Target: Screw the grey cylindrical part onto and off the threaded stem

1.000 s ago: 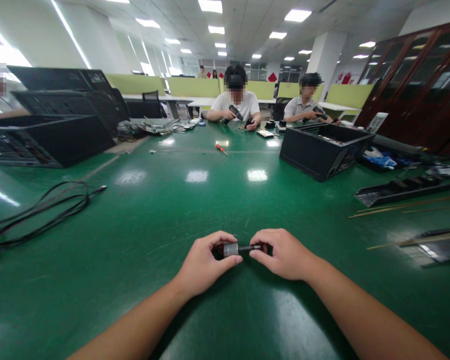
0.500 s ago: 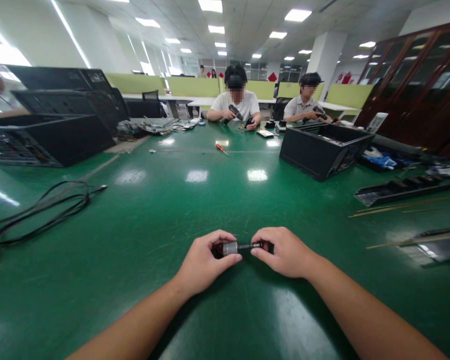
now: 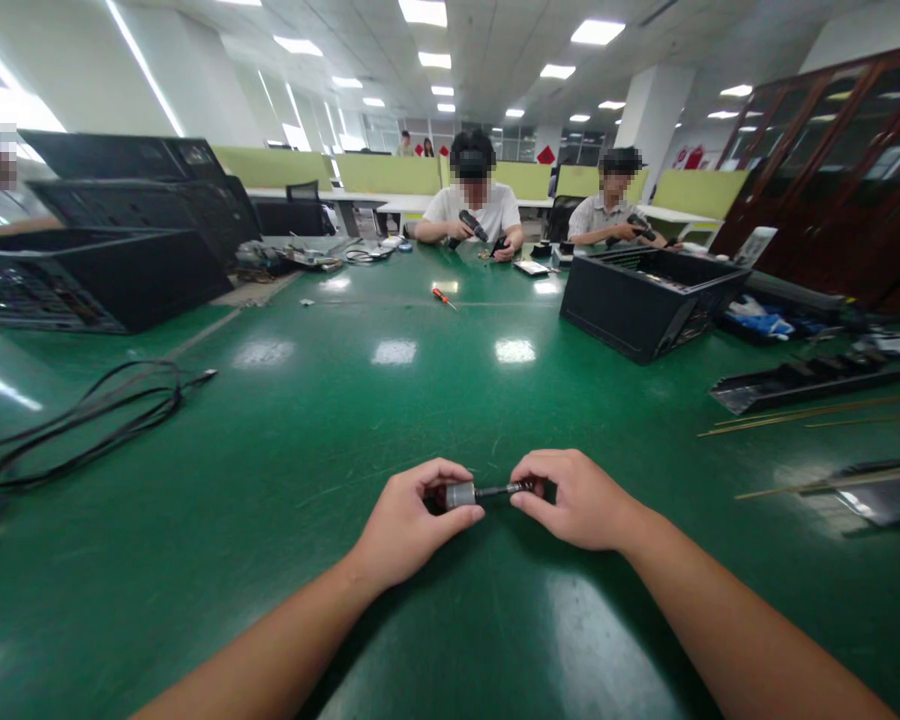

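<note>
Low over the green tabletop, my left hand (image 3: 412, 525) is closed around a small grey metal cylinder (image 3: 460, 495), thumb below and fingers above. The cylinder resembles a small motor, but its left end is dark and mostly hidden in the palm. A thin dark shaft (image 3: 493, 492) sticks out of it to the right. At the shaft's far end, my right hand (image 3: 570, 500) pinches a small dark ribbed piece (image 3: 525, 486) between thumb and fingers. Whether that piece is separate from the shaft I cannot tell.
An orange screwdriver (image 3: 442, 297) lies farther up the green table (image 3: 345, 410). Black cables (image 3: 120, 410) are coiled at left. Black computer cases stand at left (image 3: 157, 285) and right (image 3: 630, 305). Thin rods (image 3: 810, 412) lie at right. Two people holding drills sit opposite.
My right hand has shifted slightly right and up, and more of the ribbed piece shows. The left hand and the grey cylinder have stayed almost still.
</note>
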`<state>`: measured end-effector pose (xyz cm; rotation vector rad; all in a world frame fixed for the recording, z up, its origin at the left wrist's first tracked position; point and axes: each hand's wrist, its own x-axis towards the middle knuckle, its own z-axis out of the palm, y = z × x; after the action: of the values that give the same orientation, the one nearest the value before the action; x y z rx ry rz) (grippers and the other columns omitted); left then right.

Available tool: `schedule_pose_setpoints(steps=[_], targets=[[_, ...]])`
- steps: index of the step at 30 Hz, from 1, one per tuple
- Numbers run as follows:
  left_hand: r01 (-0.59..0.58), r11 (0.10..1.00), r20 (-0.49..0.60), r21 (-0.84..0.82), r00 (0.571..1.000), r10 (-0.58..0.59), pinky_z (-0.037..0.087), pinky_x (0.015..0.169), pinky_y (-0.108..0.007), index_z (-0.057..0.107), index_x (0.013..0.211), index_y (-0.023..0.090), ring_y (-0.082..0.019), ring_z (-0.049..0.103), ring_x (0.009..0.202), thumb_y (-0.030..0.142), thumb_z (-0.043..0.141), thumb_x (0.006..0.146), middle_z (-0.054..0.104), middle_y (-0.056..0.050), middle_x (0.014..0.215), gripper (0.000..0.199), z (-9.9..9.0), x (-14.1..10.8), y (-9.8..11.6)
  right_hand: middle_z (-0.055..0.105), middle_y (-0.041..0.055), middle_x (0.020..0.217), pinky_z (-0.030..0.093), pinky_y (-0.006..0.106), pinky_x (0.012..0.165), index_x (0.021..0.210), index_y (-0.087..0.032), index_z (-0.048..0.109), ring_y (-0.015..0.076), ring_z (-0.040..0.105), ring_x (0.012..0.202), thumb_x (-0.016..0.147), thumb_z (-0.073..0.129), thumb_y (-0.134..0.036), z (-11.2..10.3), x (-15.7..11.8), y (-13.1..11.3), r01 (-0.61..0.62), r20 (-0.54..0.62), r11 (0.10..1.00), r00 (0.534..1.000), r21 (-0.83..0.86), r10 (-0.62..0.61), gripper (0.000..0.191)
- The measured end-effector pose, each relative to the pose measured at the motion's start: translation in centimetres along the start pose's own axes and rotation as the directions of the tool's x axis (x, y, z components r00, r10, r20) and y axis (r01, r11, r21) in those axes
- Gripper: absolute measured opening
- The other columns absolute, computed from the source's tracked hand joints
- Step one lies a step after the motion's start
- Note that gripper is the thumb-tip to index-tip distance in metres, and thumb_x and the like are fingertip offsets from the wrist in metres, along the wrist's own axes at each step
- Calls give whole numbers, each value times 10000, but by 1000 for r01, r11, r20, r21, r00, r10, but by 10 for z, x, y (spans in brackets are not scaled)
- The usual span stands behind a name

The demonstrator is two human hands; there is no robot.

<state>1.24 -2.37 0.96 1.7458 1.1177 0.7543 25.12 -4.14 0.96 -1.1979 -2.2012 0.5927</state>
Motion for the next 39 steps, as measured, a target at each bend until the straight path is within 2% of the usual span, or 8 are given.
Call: schedule_pose_setpoints(steps=[16, 19, 24, 27, 33, 39], targets=[[16, 1000, -11, -15, 1000, -16, 440, 696, -278, 665, 951, 172, -170, 596, 730, 340, 779, 713, 686, -15, 815, 313, 0, 0, 2, 666, 11, 792, 447, 255, 681, 911, -187, 673, 138, 609, 700, 852, 648, -214, -1, -1, 2, 4, -13, 1000, 1000, -2, -4, 69], [28, 999, -16, -18, 999, -29, 425, 658, -268, 664, 953, 164, -157, 576, 694, 353, 790, 705, 671, -12, 782, 336, 0, 0, 0, 666, 10, 789, 448, 257, 684, 903, -188, 671, 140, 611, 702, 849, 649, -211, -2, -1, 2, 11, -15, 1000, 1000, -10, -11, 63], [82, 974, -22, -212, 996, -89, 435, 651, -243, 641, 980, 148, -138, 588, 703, 321, 821, 678, 681, -21, 821, 391, -1, 2, -4, 671, 12, 782, 454, 264, 699, 894, -186, 670, 149, 623, 713, 826, 668, -200, -5, -1, 7, 5, -31, 1000, 999, -14, -6, 70], [85, 949, -67, -303, 992, -110, 438, 663, -232, 651, 994, 147, -137, 602, 743, 300, 836, 662, 696, -29, 869, 410, -2, 6, -5, 678, 12, 778, 461, 267, 702, 876, -186, 669, 151, 631, 708, 820, 673, -203, -6, 0, 10, -16, -40, 1000, 999, -14, 15, 59], [144, 928, -86, -345, 979, -184, 396, 591, -226, 684, 1146, 132, -103, 522, 627, 317, 832, 665, 666, -11, 789, 536, -4, 8, -4, 683, 15, 775, 464, 265, 692, 873, -188, 671, 151, 635, 699, 820, 663, -200, -5, -1, 12, -26, -32, 1000, 999, -6, 26, 55], [145, 922, -92, -358, 977, -190, 412, 618, -237, 690, 1168, 136, -123, 549, 673, 318, 844, 633, 676, -24, 826, 586, -4, 7, -4, 675, 12, 770, 459, 262, 690, 875, -185, 672, 148, 629, 699, 819, 660, -197, -5, 0, 12, -23, -41, 1000, 999, -17, 22, 59]])
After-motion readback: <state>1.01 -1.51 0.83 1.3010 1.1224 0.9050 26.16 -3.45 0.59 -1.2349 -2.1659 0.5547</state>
